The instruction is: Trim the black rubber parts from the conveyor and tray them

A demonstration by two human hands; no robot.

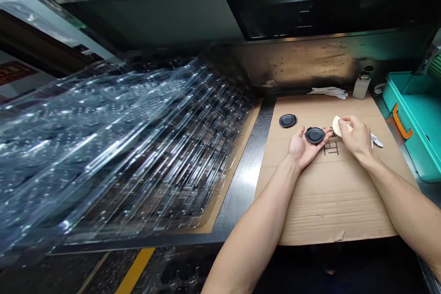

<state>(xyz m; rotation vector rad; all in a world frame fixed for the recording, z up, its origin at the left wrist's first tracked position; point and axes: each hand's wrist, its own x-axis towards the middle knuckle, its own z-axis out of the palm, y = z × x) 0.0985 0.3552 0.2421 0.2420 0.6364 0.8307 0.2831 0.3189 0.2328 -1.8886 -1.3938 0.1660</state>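
Note:
My left hand [303, 147] lies palm up over the cardboard sheet [330, 193] and holds a round black disc part [314, 135] in its fingers. Just to its right, my right hand [356, 137] pinches a small pale cloth or pad [336, 126] close to the disc's edge. A second black disc [287, 121] lies flat on the cardboard, a little to the left of my left hand.
A tall stack of clear plastic trays [113, 147] fills the left of the metal bench. At the back lie white gloves [329, 92] and a small bottle [361, 85]. A teal bin [418, 119] with an orange handle stands at the right.

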